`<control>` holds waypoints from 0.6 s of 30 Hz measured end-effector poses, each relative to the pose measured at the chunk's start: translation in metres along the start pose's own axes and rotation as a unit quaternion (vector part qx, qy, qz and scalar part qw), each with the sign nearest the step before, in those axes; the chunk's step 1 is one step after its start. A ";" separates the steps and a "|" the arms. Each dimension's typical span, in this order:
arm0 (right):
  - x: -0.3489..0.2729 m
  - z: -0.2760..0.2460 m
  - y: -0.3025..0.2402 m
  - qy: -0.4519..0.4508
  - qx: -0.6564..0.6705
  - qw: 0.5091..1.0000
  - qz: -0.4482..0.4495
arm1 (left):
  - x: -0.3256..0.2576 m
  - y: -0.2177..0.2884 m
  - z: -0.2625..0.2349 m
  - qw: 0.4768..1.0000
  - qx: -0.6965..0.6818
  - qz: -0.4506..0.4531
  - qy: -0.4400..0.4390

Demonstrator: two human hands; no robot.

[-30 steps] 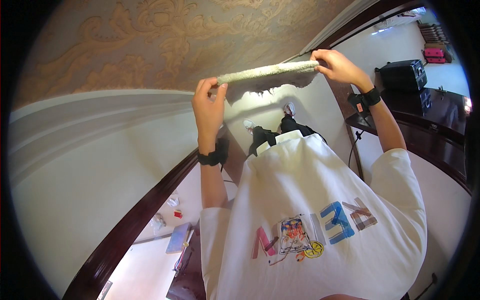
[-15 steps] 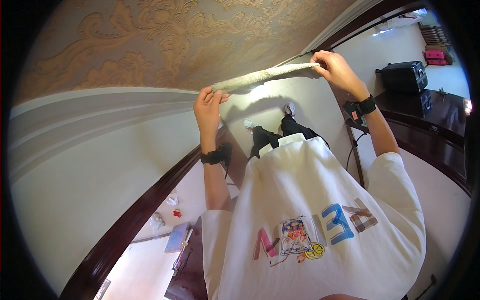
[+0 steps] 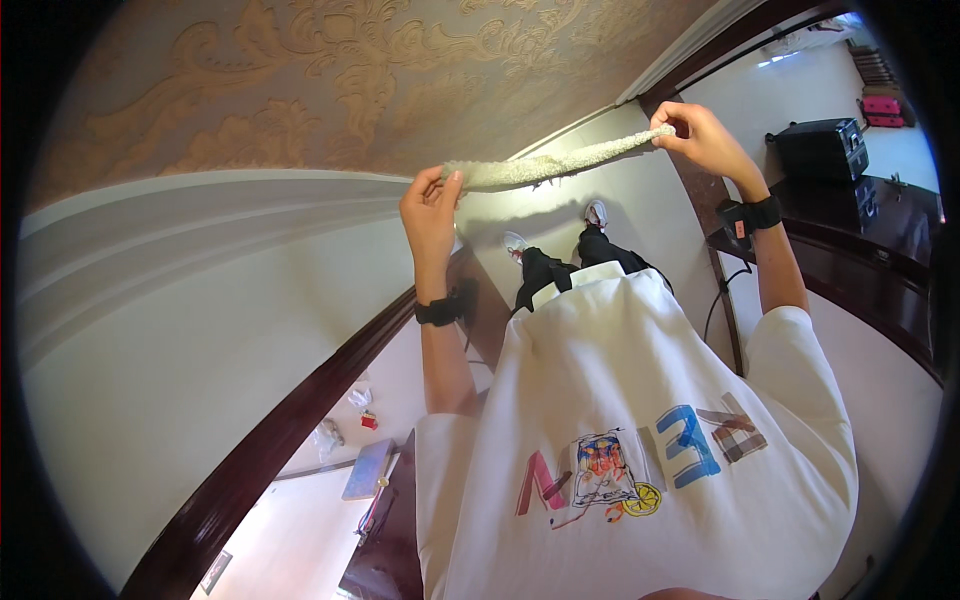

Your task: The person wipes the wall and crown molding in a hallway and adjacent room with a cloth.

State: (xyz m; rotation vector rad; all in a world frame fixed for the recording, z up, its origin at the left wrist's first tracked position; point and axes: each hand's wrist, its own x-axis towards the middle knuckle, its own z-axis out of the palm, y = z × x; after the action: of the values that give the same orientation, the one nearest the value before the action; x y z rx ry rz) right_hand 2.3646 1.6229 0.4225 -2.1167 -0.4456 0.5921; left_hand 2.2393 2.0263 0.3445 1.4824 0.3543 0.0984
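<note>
A pale greenish-white cloth (image 3: 560, 166) with a fluffy, nubby surface is stretched between my two raised hands. Seen almost edge-on from above, it looks like a long narrow strip with a slight sag in the middle. My left hand (image 3: 430, 218) pinches its left end between thumb and fingers. At the other end, my right hand (image 3: 708, 142) grips the right corner in a pinch, a little farther away and higher in the picture. How far the cloth hangs down is hidden by the viewing angle.
A gold-patterned wall or ceiling panel (image 3: 330, 90) lies beyond the cloth. Dark wooden door frames (image 3: 270, 430) flank me. Through the right opening are a black case (image 3: 820, 150) and a pink suitcase (image 3: 883, 110). Below, my shoes (image 3: 596, 212) stand on a pale floor (image 3: 650, 240).
Both hands have shifted a little to the right with the cloth, still pinching its ends. The cloth, nearly straight before, now curves slightly.
</note>
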 end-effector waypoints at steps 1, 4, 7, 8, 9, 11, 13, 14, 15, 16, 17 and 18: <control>-0.001 -0.001 0.004 0.002 0.000 1.000 0.001 | -0.001 0.001 0.001 1.000 -0.003 -0.007 0.011; -0.001 -0.005 0.011 -0.014 0.061 0.998 0.002 | -0.006 0.009 0.002 0.999 0.005 0.021 0.025; -0.002 -0.008 -0.001 -0.011 0.062 0.998 -0.014 | -0.012 0.022 0.005 0.999 0.007 0.046 0.025; -0.003 -0.008 -0.009 0.017 0.066 0.997 -0.025 | -0.011 0.025 0.004 0.999 0.007 0.047 0.025; -0.005 -0.008 -0.019 0.045 0.070 0.996 -0.036 | -0.010 0.027 0.004 0.998 0.008 0.053 0.025; -0.005 -0.009 -0.037 0.049 0.064 0.996 -0.031 | -0.010 0.034 0.004 0.998 0.010 0.060 0.026; -0.001 -0.006 -0.046 0.057 0.059 0.996 -0.025 | -0.009 0.042 0.010 0.997 0.025 0.057 0.035; 0.002 -0.003 -0.048 0.060 0.071 0.995 -0.033 | -0.008 0.041 0.013 0.997 0.025 0.058 0.035; 0.006 0.002 -0.051 0.062 0.084 0.994 -0.042 | -0.006 0.039 0.015 0.997 0.039 0.060 0.039; 0.010 0.010 -0.055 0.063 0.084 0.994 -0.043 | -0.005 0.040 0.020 0.996 0.054 0.062 0.043; 0.014 0.020 -0.058 0.084 0.126 0.987 -0.052 | -0.007 0.039 0.025 0.996 0.054 0.063 0.042; 0.019 0.033 -0.059 0.101 0.168 0.979 -0.061 | -0.011 0.038 0.033 0.997 0.040 0.052 0.045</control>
State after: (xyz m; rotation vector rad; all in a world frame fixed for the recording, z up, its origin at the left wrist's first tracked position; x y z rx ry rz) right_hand 2.3555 1.6873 0.4495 -1.7905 -0.3311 0.3481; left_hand 2.2439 1.9953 0.3856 1.5796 0.3571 0.2355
